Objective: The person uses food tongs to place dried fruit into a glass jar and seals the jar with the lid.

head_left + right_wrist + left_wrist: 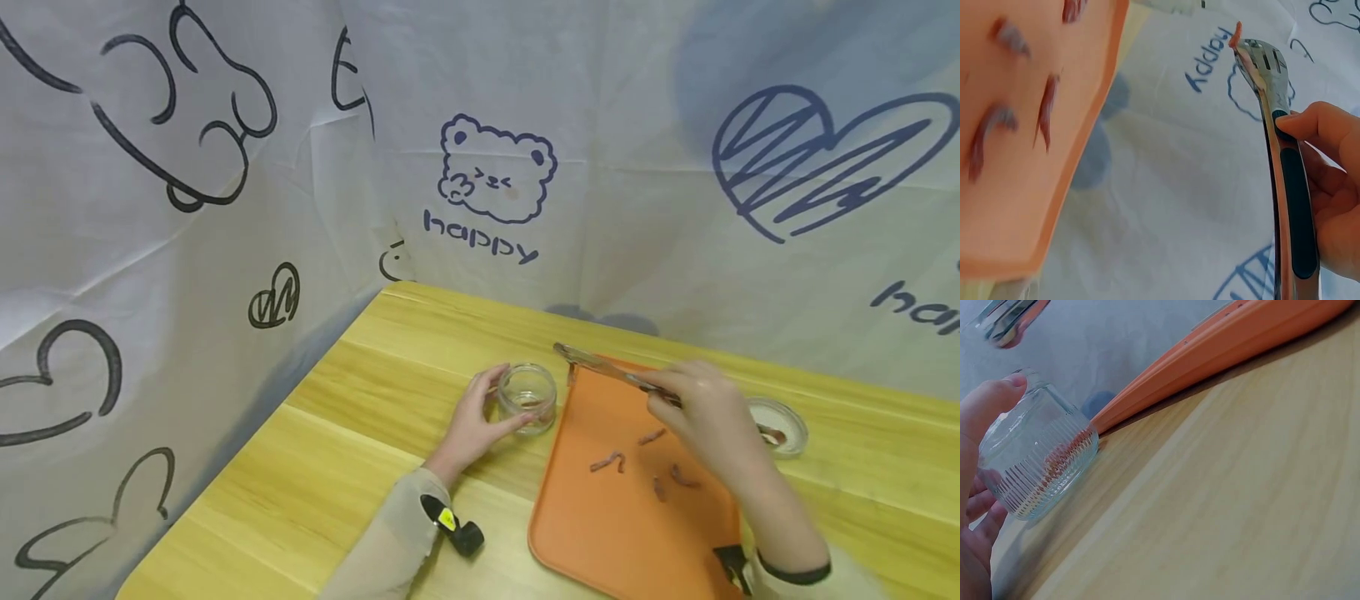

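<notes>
My left hand (471,425) holds a small clear glass jar (527,392) upright on the table, thumb and fingers round its side. Reddish bits (1063,456) lie in the bottom of the jar in the left wrist view. My right hand (705,412) grips metal tongs (1297,200) with dark grips, thumb pressed on the upper arm. Between the tongs' tips is a thin reddish strip (1236,35), like meat. The tips hover near the jar, over the far left corner of an orange cutting board (592,533). Several similar strips (609,462) lie on the board.
Right of the board, partly behind my right hand, sits a shallow round glass dish (793,427) with a brownish item in it. The wooden table (360,442) meets white cloth walls (630,217) with drawings at the back and left.
</notes>
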A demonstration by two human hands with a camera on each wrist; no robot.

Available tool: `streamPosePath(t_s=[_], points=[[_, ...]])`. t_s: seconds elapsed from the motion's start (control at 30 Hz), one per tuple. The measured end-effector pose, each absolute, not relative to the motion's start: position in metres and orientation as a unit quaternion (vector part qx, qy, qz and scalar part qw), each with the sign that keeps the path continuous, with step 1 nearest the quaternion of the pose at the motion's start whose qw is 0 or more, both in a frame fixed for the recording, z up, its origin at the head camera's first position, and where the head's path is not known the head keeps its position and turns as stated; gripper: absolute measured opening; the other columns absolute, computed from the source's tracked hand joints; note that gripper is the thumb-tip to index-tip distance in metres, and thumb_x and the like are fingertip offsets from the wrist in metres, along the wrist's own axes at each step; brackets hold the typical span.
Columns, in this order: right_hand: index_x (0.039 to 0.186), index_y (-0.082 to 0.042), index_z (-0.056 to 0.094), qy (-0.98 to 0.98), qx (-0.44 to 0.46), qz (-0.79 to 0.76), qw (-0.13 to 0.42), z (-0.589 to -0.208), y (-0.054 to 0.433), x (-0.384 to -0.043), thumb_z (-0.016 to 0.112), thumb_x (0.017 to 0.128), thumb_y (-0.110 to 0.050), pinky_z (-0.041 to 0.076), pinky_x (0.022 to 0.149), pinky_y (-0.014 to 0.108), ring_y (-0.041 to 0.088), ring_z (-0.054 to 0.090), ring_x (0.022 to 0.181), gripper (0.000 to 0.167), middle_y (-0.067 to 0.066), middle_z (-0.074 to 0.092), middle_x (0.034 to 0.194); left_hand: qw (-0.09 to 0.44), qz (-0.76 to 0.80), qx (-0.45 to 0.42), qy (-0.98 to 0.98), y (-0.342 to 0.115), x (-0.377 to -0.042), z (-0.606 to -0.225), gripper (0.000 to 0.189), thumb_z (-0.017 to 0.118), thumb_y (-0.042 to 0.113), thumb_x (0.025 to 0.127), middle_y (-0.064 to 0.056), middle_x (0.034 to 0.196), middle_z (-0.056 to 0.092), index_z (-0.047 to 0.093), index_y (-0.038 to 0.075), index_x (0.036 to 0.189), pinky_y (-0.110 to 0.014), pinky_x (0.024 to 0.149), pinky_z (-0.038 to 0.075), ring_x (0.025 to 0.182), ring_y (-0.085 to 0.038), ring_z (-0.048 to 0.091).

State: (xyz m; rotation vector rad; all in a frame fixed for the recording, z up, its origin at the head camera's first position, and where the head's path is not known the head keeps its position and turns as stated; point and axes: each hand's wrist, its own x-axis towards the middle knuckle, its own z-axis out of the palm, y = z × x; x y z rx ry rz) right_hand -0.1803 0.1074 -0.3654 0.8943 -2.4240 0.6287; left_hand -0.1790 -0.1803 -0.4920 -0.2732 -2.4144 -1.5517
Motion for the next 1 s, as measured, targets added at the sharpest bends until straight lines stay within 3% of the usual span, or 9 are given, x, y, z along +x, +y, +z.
streamPosePath(t_s=[0.13,0.33,0.6,1.0], points=[[0.095,-0.007,0.076,-0.882,0.335,0.226,0.241,-0.368,0.093,-0.184,0.071,0.076,0.002,0.042,0.050,0.029,0.017,0.050,0.067,0.022,0.003,0.062,0.075,0.129,-0.535,-0.095,-0.829,-0.180,-0.179,-0.492,0.079,0.081,0.028,0.077,-0.008,0.138,0.046,0.041,0.009,0.142,-0.035,0.104,0.041,0.123,-0.023,0.047],[0.097,-0.006,0.075,-0.887,0.340,0.240,0.199,-0.373,0.077,-0.186,0.072,0.078,0.002,0.048,0.054,0.031,0.021,0.055,0.074,0.021,0.004,0.064,0.081,0.128,-0.537,-0.086,-0.830,-0.179,-0.180,-0.490,0.079,0.082,0.021,0.076,-0.010,0.139,0.045,0.040,0.008,0.142,-0.037,0.104,0.040,0.124,-0.025,0.046],[0.095,-0.008,0.076,-0.888,0.348,0.231,0.193,-0.382,0.069,-0.187,0.072,0.077,0.004,0.052,0.058,0.031,0.020,0.057,0.078,0.021,0.002,0.065,0.083,0.120,-0.539,-0.093,-0.828,-0.171,-0.164,-0.458,0.074,0.078,0.010,0.079,-0.023,0.136,0.044,0.039,-0.005,0.139,-0.044,0.104,0.040,0.123,-0.035,0.045],[0.094,-0.008,0.075,-0.887,0.351,0.230,0.192,-0.389,0.066,-0.185,0.071,0.076,0.004,0.051,0.058,0.031,0.018,0.057,0.077,0.022,0.002,0.064,0.084,0.119,-0.533,-0.095,-0.832,-0.170,-0.160,-0.453,0.072,0.078,0.012,0.079,-0.022,0.134,0.046,0.041,-0.004,0.138,-0.043,0.104,0.040,0.123,-0.035,0.045]])
